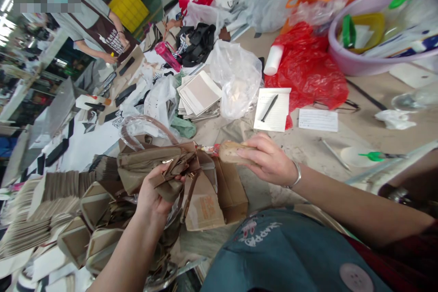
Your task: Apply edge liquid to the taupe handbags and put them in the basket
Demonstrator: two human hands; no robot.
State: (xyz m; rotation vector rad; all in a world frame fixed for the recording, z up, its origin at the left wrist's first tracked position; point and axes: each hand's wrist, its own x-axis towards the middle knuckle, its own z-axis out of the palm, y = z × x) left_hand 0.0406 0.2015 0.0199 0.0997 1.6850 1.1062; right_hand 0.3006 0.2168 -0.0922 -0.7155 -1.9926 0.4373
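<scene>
My left hand [159, 189] is closed around the gathered olive-brown fabric of a handbag [137, 173], near a small metal zip pull. The bag's arched handle, wrapped in clear plastic, stands up behind. In my right hand [270, 157], pinched between thumb and fingers, is a worn yellowish-tan block [231, 151]. Its rounded end points left toward the bag, with a short gap between them. Below the hands an open cardboard box [205, 205] with orange print sits against the bag. Part of the bag's body is hidden behind my left hand.
Stacked brown panels [61, 191] fill the left side. Square tan panels [200, 93] lie beyond the bag, beside a clear plastic bag [236, 77]. A notepad with a pen [270, 108], red plastic bag [304, 68] and purple basin [349, 66] lie right. A co-worker [99, 27] stands far left.
</scene>
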